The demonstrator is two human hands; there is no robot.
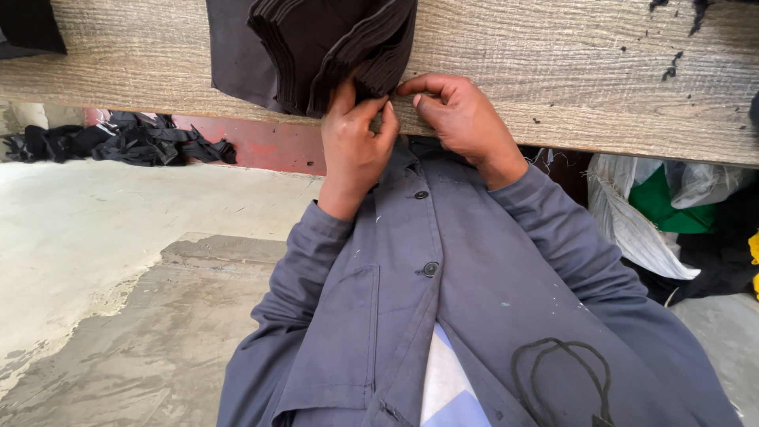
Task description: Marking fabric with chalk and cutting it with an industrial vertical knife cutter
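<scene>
A thick stack of black fabric pieces (332, 43) lies on the wooden table (553, 71), its folded edges hanging toward the near edge. My left hand (356, 142) is raised at the table edge, thumb and fingers pinched on the lower edges of the stack. Just to its right, my right hand (458, 115) rests on the table edge with fingertips curled and pinched together beside the stack. Whether it grips a fabric layer is hard to tell. I wear a grey-blue buttoned work coat (443, 300).
A single black fabric sheet (233, 55) lies under the stack. Black fabric scraps (118, 141) are piled on the concrete floor (95, 261) by a red wall base. White and green sacks (656, 213) sit under the table at right. Another dark piece (28, 28) lies at top left.
</scene>
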